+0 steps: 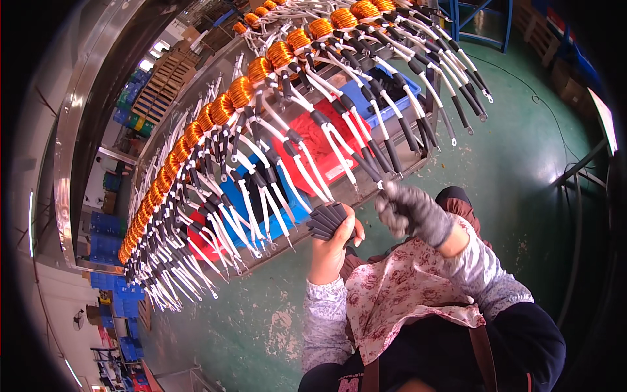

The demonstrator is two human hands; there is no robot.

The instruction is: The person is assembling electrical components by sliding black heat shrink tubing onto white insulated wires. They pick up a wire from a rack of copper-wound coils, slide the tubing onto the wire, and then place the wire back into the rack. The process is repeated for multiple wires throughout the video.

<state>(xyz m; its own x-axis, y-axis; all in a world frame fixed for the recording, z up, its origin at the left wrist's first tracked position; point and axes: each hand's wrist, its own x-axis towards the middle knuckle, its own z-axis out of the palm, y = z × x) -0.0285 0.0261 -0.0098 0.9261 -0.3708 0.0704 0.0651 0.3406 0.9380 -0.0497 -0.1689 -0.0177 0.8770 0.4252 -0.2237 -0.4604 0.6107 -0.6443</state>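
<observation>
Green floor (509, 163); left hand (333, 251) grasps black sleeves (325, 222); right hand (416, 214), grip unclear, nearer, at slanting coil lead's (368, 168) lower tip.

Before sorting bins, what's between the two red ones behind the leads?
A blue bin, partly behind white leads, lies between the upper red bin and lower red bin, in the head view.

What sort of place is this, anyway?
Probably a factory workshop where electrical parts are handled: a long row of copper-coloured wire coils, a red plastic bin beneath them, and stacked wooden pallets farther off suggest it.
</observation>
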